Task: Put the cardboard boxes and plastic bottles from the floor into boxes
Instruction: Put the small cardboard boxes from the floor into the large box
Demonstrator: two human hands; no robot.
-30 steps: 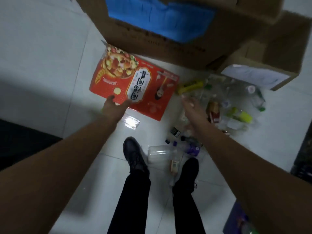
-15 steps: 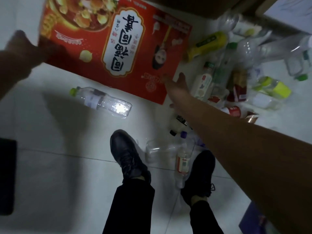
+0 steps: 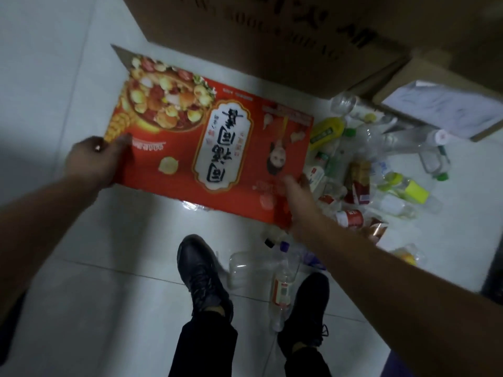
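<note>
Half a second before, only the left hand point(image 3: 91, 161) held the flattened red food carton point(image 3: 209, 156); now the right hand point(image 3: 296, 194) had clamped its near corner too, fingers on both edges, lifted above the floor point(image 3: 81, 240), ready for the big cardboard box point(image 3: 272, 36).

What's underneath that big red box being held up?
Under the red box, white floor tile shows along its near edge, with a crinkled clear plastic bit peeking out. Anything further beneath is covered.

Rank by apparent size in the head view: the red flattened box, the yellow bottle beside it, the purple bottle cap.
1. red flattened box, held by both hands
2. yellow bottle
3. purple bottle cap, nearer the camera yet smallest
</note>
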